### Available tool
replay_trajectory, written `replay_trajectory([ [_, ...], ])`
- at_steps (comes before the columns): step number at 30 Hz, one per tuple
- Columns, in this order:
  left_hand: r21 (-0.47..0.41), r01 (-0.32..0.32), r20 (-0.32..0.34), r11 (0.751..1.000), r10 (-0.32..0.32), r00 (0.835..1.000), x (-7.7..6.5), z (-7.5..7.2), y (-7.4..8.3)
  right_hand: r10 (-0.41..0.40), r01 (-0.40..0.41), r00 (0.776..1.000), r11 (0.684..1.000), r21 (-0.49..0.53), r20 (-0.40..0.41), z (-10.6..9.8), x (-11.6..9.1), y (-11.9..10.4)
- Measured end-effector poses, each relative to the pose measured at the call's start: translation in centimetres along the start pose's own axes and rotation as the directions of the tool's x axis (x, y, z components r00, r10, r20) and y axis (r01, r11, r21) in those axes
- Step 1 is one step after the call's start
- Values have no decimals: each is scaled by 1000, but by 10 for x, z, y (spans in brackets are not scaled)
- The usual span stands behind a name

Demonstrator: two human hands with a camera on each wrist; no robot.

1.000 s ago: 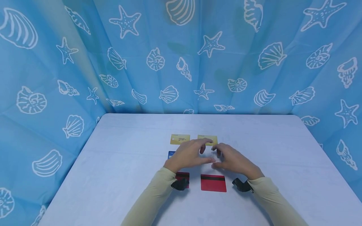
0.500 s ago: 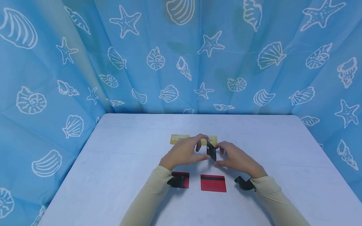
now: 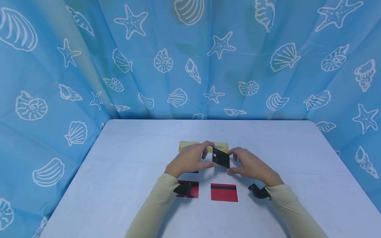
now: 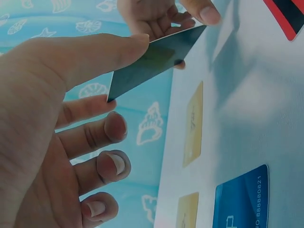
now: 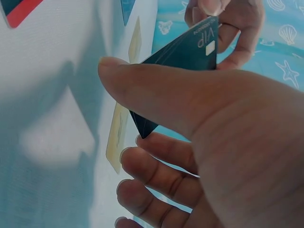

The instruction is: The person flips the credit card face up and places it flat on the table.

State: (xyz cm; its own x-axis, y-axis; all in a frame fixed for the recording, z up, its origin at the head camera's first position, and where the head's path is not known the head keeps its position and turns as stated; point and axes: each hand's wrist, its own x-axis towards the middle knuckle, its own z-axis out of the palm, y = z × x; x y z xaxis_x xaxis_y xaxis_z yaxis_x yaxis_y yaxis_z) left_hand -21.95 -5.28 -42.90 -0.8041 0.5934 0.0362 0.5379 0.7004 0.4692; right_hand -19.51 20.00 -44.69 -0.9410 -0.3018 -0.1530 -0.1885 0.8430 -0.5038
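Between my two hands a black VIP card with a pale chip is held up, tilted, above the white table. My left hand pinches its left end, thumb on one edge and index fingertip on the other. At the right end, the thumb and index finger of my right hand grip the corners. The left wrist view shows the card's plain dark back; the right wrist view shows its printed face with VIP lettering. The other fingers of both hands are loosely bent.
Two yellow cards lie at the back, the left one and right one partly covered. A blue card lies under my left hand. In front are two red striped cards, left and right. A patterned curtain hangs behind.
The card has turned from edge-on to showing its printed black face, and has shifted slightly left. My left hand has moved left; my right hand has drawn slightly right.
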Motion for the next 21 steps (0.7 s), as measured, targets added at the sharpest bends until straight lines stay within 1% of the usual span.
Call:
replay_trajectory([
  [7,16,23,16,1000,-23,1000,1,-1,-2,7,-7,1000,1000,2,0,-5,0,0],
  [14,33,54,44,998,-56,997,3,-2,-5,9,-9,1000,1000,-29,6,-9,0,-3],
  [21,49,61,66,997,-64,996,5,-3,-8,4,-3,1000,1000,-27,10,-9,2,-3],
])
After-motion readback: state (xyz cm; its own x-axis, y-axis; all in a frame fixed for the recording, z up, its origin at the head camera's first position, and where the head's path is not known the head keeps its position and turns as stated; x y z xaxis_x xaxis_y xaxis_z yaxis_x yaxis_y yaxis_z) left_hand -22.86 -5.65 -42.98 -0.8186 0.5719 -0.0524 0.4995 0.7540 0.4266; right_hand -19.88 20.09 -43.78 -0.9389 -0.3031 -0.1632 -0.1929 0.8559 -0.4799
